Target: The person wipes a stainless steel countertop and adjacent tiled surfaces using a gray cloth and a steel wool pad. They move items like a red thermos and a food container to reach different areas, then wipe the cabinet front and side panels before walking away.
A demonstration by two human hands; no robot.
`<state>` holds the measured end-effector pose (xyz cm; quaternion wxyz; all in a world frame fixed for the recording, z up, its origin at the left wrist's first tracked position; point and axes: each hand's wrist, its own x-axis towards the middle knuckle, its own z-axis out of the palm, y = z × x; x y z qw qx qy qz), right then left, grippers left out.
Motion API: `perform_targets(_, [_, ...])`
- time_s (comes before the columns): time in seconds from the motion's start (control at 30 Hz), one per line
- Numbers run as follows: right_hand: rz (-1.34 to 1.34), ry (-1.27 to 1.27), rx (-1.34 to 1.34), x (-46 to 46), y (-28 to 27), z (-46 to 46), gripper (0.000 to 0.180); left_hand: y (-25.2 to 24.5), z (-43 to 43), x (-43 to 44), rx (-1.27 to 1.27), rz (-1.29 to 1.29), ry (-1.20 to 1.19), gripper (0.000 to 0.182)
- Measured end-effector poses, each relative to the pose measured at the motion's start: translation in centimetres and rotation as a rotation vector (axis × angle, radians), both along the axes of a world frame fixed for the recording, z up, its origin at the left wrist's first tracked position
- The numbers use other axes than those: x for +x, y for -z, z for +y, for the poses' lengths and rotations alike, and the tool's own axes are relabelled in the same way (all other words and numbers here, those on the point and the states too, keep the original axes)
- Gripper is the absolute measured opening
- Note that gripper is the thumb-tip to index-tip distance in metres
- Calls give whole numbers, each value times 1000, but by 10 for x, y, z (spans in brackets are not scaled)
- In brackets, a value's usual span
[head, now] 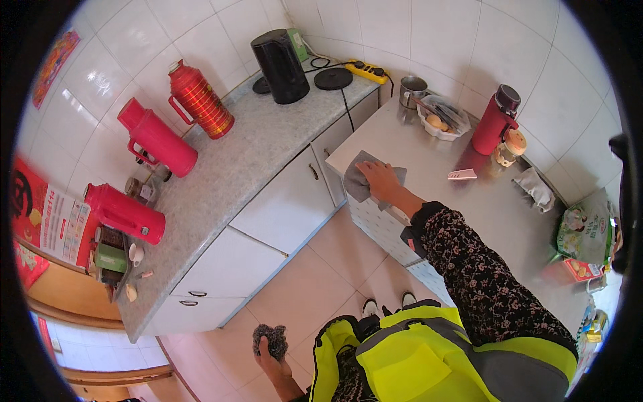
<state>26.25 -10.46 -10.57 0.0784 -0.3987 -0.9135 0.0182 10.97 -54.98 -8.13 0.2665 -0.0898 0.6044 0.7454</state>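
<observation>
My right hand [379, 178] presses a grey cloth [357, 183] against the near left corner of a stainless steel worktop [412, 156], its fingers spread over the fabric. Part of the cloth hangs over the edge. Low in the view, my left hand [273, 361] grips a dark grey steel wool scourer [270, 341] above the tiled floor. Beyond the right hand, a pink-white plastic piece [462, 174] lies on the steel top, and a clear plastic tray [443, 118] holds eggs and utensils near a metal mug [413, 90].
A red flask [495, 120], a glass jar [511, 147], a crumpled cloth [535, 189] and a green bag [585, 228] line the wall side. On the grey stone counter [226, 176] stand a black kettle [280, 65], several red thermoses [163, 140] and a yellow power strip [367, 70].
</observation>
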Motion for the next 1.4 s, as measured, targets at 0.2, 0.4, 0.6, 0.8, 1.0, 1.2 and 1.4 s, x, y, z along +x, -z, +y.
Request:
perform_targets(0.2, [41,-89,-30,39,0,-32,57,-1,28,-14,-14,15,51,34])
perform_targets(0.4, [-7,-100,-112,118,-24,-89,57,8,78,-22,109,-14,323,34])
perform_targets(0.6, [464,155,-761,185,-50,-90,54,4,117,-10,142,-14,495,32])
perform_targets(0.8, [567,456,-583,237,-47,-69,45,-15,152,12,204,-2,656,30])
perform_targets(1.0, [439,209,61,196,-60,-109,34,-37,167,32,235,3,830,36])
perform_targets(1.2, [623,-384,-399,71,-86,-179,47,-39,196,64,323,-128,1166,44])
perform_targets(1.4, [350,-321,-172,46,-80,-147,37,-41,203,66,490,-141,1248,46])
